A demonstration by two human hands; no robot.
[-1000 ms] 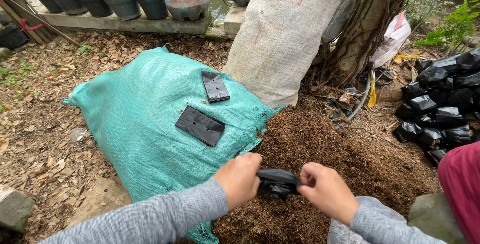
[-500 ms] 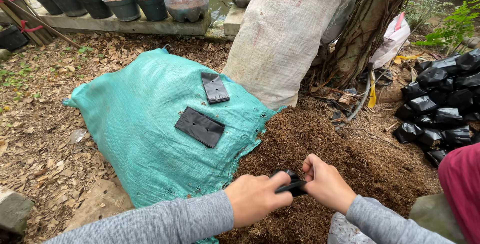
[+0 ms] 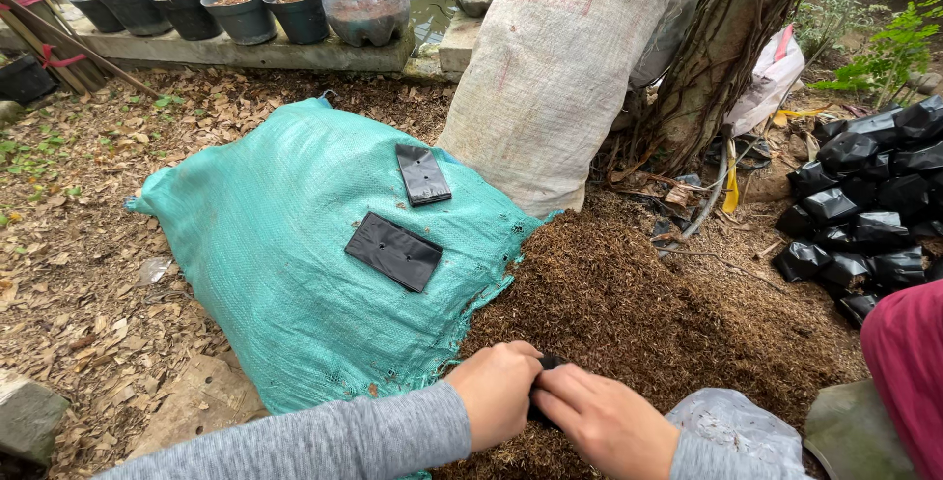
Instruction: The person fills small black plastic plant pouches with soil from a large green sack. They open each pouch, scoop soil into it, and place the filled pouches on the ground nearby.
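Head view: your left hand (image 3: 499, 389) and right hand (image 3: 601, 424) both pinch a small black grow bag (image 3: 543, 382), mostly hidden between them, low over the brown compost heap (image 3: 638, 313). Two flat black bags (image 3: 393, 251) lie on the green sack (image 3: 285, 244) beside it.

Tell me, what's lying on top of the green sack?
Two flat black bags lie on the green sack: a smaller one higher up and a larger one below it. Whatever fills the sack is hidden by its weave.
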